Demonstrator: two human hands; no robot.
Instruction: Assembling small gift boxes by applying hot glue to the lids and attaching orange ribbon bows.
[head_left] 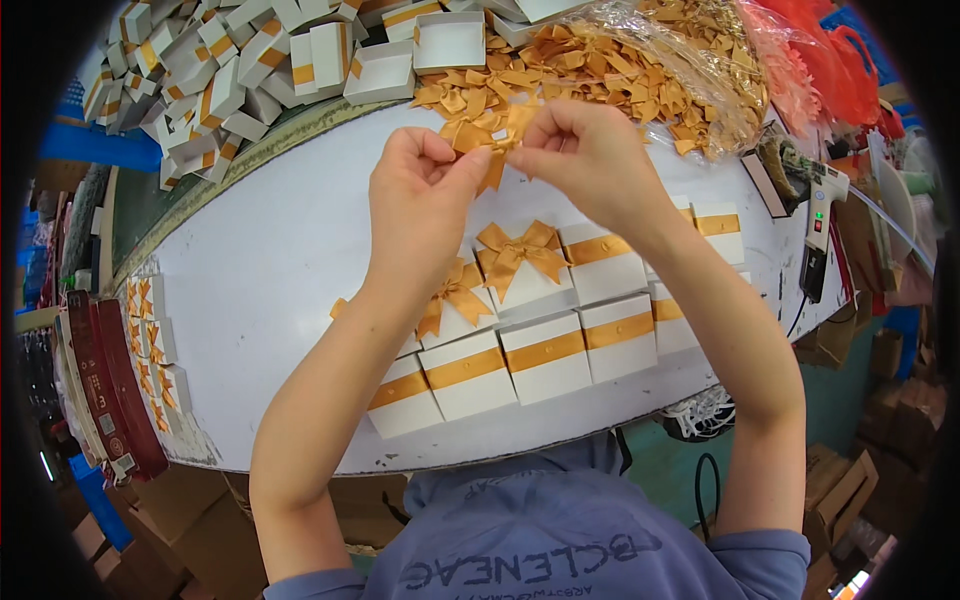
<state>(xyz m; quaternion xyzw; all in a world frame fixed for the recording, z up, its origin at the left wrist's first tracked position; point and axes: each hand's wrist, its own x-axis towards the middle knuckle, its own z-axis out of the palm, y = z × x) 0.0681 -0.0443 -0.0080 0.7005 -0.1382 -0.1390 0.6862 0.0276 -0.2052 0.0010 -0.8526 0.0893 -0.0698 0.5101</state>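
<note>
Above the table, a gold satin ribbon bow [494, 176] is held between both hands. My left hand [425, 195] pinches it from the left with thumb and fingers, and my right hand [597, 160] pinches it from the right. Below them stand two rows of white boxes [546, 374] with gold ribbon bands. Some boxes in the far row carry bows, among them a full gold bow [522, 254] and another partly behind my left forearm. Small dots show on several bare bands. My right forearm hides part of the rows.
A heap of loose gold bows [640, 70] and clear plastic lies at the back, beside piled white boxes [330, 55]. A glue gun [822, 220] with a lit green light stands at the right. Small boxes with bows [160, 342] line the left edge near dark red boxes [115, 390].
</note>
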